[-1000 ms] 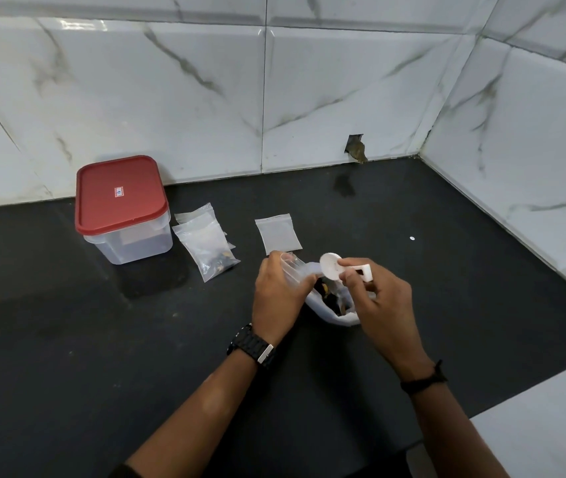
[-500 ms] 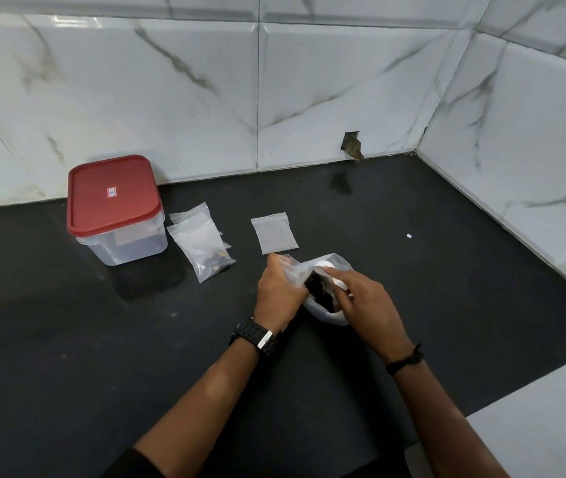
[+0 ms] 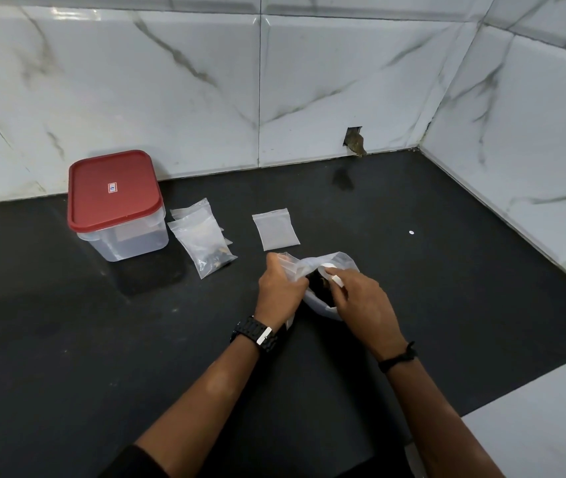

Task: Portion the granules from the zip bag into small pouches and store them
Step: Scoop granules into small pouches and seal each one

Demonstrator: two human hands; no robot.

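Zip bag [image 3: 338, 265], clear, holding dark granules [image 3: 317, 288], on the black counter [image 3: 447, 288] near centre; left hand [image 3: 280, 291] grips its mouth at the left edge, right hand [image 3: 361, 298] pinches the handle of a white scoop [image 3: 330, 270] dipped inside. Empty pouch [image 3: 275, 229] lies flat just behind the bag. Filled pouches [image 3: 202, 241] lie beside a red-lidded container [image 3: 116, 205] at left.

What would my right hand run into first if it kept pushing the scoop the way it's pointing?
Most likely the dark granules inside the zip bag: the right hand aims the white scoop into its open mouth. Depth is unclear.
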